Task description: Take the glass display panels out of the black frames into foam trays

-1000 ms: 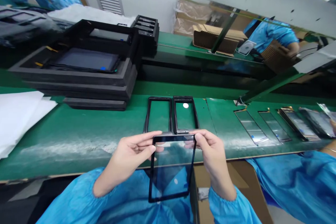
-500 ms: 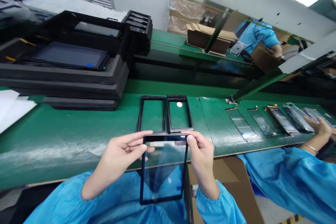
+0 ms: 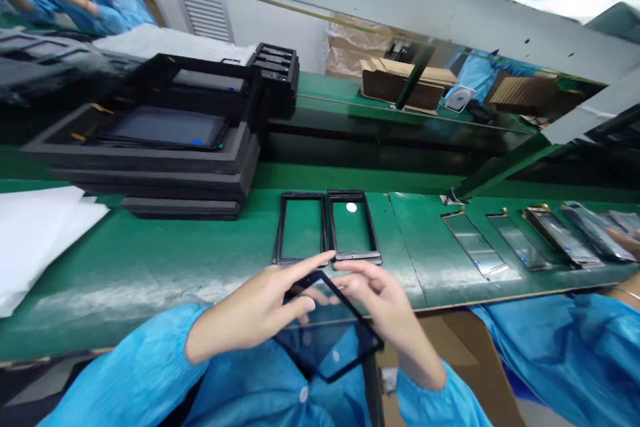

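Note:
A black-framed glass panel (image 3: 330, 340) lies tilted between my hands, just below the front edge of the green belt (image 3: 150, 260). My left hand (image 3: 265, 307) pinches its upper left edge, with the forefinger stretched forward. Over the panel's top right corner is my right hand (image 3: 375, 297), fingers spread and touching it; the hand is blurred. Just beyond my fingers, two empty black frames (image 3: 325, 227) lie side by side on the belt.
Stacked black foam trays (image 3: 150, 147) holding a screen stand at the left rear. White sheets (image 3: 35, 227) lie at far left. Several glass strips (image 3: 525, 240) lie in a row on the right, where a co-worker's blue sleeve (image 3: 565, 347) shows. Cardboard stacks (image 3: 405, 80) sit behind.
The panel has turned from upright and square to tilted and rotated clockwise. My right hand has let go of its side grip and spread its fingers over the top corner.

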Available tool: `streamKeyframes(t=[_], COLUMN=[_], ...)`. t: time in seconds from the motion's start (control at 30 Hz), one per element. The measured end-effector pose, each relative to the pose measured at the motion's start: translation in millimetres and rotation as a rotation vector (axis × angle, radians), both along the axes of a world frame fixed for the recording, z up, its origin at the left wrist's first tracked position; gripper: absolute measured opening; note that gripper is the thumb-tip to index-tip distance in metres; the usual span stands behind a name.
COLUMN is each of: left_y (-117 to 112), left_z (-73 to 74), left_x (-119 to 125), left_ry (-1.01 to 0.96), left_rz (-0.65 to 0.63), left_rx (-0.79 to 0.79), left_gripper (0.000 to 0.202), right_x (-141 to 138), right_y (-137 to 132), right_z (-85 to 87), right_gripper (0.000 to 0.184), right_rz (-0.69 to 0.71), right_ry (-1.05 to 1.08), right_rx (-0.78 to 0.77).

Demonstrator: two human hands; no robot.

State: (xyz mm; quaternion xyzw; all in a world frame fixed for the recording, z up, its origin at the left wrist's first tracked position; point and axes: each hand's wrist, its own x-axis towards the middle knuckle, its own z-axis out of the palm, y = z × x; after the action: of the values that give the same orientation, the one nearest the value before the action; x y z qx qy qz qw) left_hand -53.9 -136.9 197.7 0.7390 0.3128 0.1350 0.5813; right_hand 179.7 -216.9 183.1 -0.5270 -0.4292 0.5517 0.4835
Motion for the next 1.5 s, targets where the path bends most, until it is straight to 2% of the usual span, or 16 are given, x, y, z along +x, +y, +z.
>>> streamKeyframes(t=[0.07, 0.13, 0.23, 0.3, 0.43, 0.67, 0.9, 1.0, 1.07, 1.13, 1.2, 1.27, 1.3, 1.37, 1.4, 1.5], left_y=[-2, -7, -17, -23, -29, -33, -35, -32, -26, -18, -8, 2, 7, 13, 15, 14], left_z=[-5.6, -12.3, -18.5, -19.1, -17.4, -15.9, -16.1, -25.4, -31.9, -34.8, -32.2, -25.7, -22.1, -16.2, -14.6, -15.3], left_x=[-6, -10, -8, -4, 1, 0, 0, -5, -11, -15, -16, -13, -10, -5, -2, 1], left_ry=[-0.074, -0.161, -0.27, -0.304, -0.32, -0.3, -0.279, -0.256, -0.233, -0.165, -0.058, 0.036, 0.05, 0.036, 0.025, -0.007], left_rz=[0.141, 0.313, 0.487, 0.566, 0.633, 0.694, 0.718, 0.692, 0.648, 0.61, 0.527, 0.34, 0.226, 0.05, 0.012, 0.006], left_rx=[-0.176, -0.282, -0.317, -0.317, -0.335, -0.331, -0.339, -0.304, -0.197, 0.066, 0.436, 0.726, 0.801, 0.847, 0.846, 0.862], left_gripper=[0.056, 0.048, 0.05, 0.053, 0.054, 0.058, 0.057, 0.05, 0.044, 0.048, 0.055, 0.05, 0.04, 0.026, 0.025, 0.029], right_x=[19, 34, 38, 33, 22, 16, 9, 10, 10, 7, 3, -2, -4, -7, -8, -11], right_y=[-3, -6, -9, -10, -10, -15, -16, -18, -20, -23, -27, -30, -31, -32, -32, -30], right_z=[-7.6, -18.4, -31.0, -33.0, -26.8, -13.9, -14.0, -16.2, -17.7, -19.9, -22.7, -25.3, -26.1, -26.3, -25.7, -22.4], right_gripper=[0.044, 0.048, 0.048, 0.048, 0.051, 0.046, 0.043, 0.039, 0.034, 0.029, 0.028, 0.03, 0.031, 0.033, 0.033, 0.032], right_rz=[-0.061, -0.18, -0.339, -0.395, -0.477, -0.457, -0.5, -0.457, -0.446, -0.451, -0.453, -0.442, -0.43, -0.407, -0.4, -0.389], right_ry=[-0.02, -0.012, 0.071, 0.104, 0.097, 0.043, -0.01, 0.026, -0.005, -0.058, -0.109, -0.152, -0.166, -0.184, -0.187, -0.177], right_rx=[-0.049, -0.075, -0.067, -0.064, -0.074, 0.029, 0.087, 0.108, 0.105, 0.098, 0.105, 0.117, 0.118, 0.11, 0.107, 0.11])
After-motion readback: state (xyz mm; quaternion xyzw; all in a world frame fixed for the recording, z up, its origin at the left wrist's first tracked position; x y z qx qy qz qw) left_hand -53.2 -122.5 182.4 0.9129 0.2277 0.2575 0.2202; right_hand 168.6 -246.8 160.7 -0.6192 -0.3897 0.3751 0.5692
